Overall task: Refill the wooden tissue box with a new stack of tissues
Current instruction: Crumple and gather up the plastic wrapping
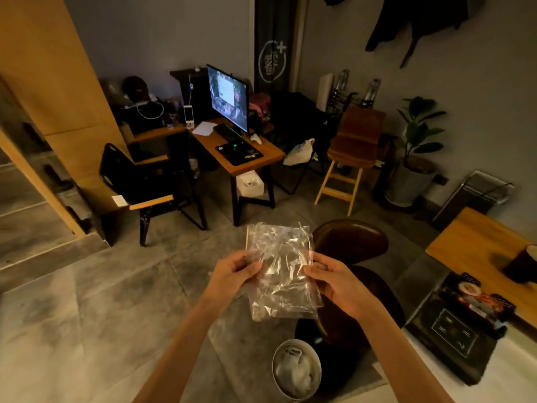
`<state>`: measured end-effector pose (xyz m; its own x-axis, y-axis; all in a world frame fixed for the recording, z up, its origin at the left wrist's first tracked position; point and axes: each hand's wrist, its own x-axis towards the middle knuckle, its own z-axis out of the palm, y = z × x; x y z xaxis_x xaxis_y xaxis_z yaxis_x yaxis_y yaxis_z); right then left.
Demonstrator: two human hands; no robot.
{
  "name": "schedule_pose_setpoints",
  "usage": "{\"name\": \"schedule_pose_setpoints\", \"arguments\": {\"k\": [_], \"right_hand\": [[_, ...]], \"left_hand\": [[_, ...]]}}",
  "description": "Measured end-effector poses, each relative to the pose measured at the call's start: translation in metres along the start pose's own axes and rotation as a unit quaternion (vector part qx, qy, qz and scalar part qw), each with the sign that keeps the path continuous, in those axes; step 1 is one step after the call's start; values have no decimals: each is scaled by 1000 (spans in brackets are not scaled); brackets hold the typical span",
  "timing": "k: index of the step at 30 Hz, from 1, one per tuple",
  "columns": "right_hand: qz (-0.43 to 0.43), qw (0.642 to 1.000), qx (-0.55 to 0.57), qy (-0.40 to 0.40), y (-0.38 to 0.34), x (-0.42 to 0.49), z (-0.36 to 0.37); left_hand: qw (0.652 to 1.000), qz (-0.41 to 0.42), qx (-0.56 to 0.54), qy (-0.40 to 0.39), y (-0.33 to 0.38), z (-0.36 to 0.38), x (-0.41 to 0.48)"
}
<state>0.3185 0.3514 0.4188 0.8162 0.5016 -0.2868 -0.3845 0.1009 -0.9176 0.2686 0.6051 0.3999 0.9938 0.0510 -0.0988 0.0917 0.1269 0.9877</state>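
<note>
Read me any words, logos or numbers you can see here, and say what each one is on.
"+": white, on the round logo of the dark hanging banner; the characters inside the ring are too blurred to read.
Monitor: an open window, text too small to read.
Dark booklet at right: markings blurred, unreadable.
Clear plastic wrapper: no print visible.
</note>
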Motion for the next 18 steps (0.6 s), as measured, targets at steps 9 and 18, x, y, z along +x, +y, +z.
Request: {"name": "schedule_pose_setpoints", "arguments": {"k": [9,18], "right_hand": [[-162,980,-63,98,-21,51,-18],[-215,956,-201,-2,-66,100,-37]], "left_hand": [[979,130,14,-158,39,-9,41],[921,-99,269,-264,96,21,110]]}}
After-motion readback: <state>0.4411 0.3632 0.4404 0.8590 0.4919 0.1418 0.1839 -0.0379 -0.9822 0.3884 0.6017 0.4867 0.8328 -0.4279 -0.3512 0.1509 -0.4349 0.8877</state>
